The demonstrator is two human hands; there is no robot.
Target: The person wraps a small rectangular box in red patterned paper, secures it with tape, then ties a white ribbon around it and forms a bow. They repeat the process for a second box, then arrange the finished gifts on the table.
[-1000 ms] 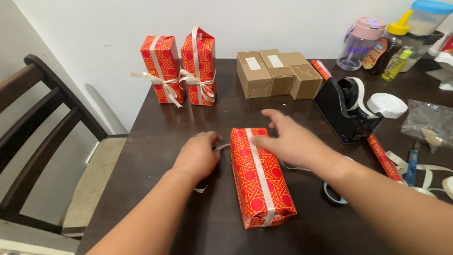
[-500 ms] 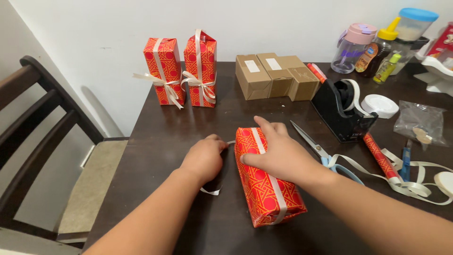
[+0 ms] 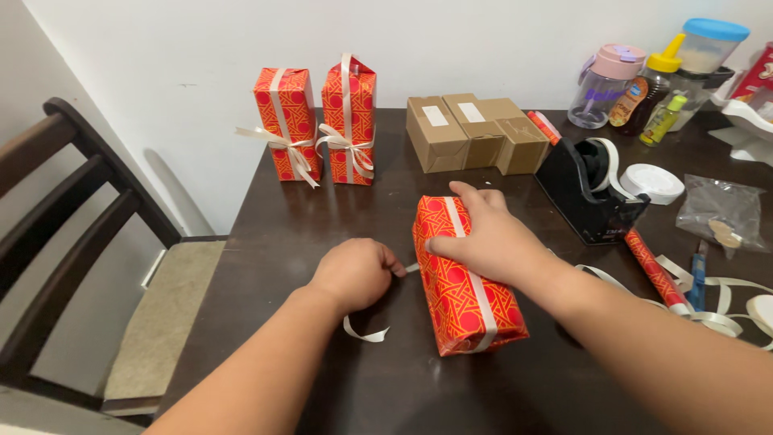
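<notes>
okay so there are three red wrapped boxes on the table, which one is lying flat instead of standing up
The red gift box under the right hand, nearest the camera. It lies on its side with one plain ribbon strip along it; the two boxes by the wall stand upright with tied bows.

Dark table (image 3: 274,234) bears wrapped box (image 3: 467,286), tape dispenser (image 3: 588,201).

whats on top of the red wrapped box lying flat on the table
A cream ribbon runs lengthwise along the lying box, and the right hand presses on its far end. The ribbon under that hand is hidden.
</notes>
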